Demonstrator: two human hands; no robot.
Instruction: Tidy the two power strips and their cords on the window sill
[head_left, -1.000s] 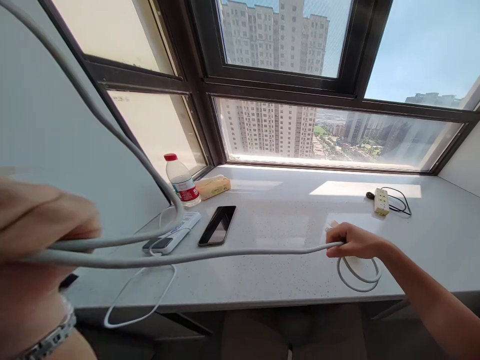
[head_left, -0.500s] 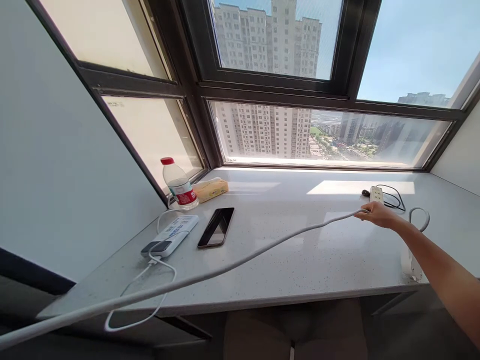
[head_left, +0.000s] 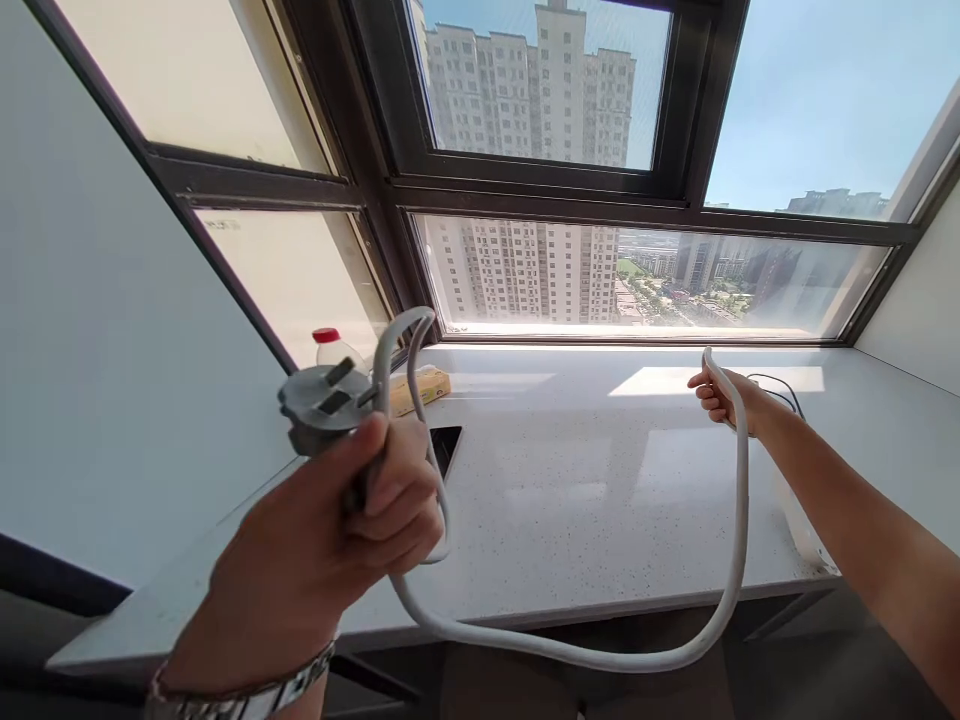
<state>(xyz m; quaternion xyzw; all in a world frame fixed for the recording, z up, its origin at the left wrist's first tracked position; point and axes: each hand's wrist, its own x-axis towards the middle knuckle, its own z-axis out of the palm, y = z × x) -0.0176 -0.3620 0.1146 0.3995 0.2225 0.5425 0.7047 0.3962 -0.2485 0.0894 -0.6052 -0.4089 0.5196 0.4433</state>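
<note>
Left hand [head_left: 330, 540] grips the plug [head_left: 324, 405] end at 8 o'clock, right hand [head_left: 724, 395] pinches the cord [head_left: 600, 655] at 2 o'clock, slack sagging below the counter [head_left: 600, 500]; gather even loops, avoid kinks.

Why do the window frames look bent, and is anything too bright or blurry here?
Head view: wide-angle lens bows the window frame and slants the edges. Sun leaves bright washed-out patches on the counter. The left hand with the plug is close and slightly soft; the right hand holding the cable is sharper.
</note>
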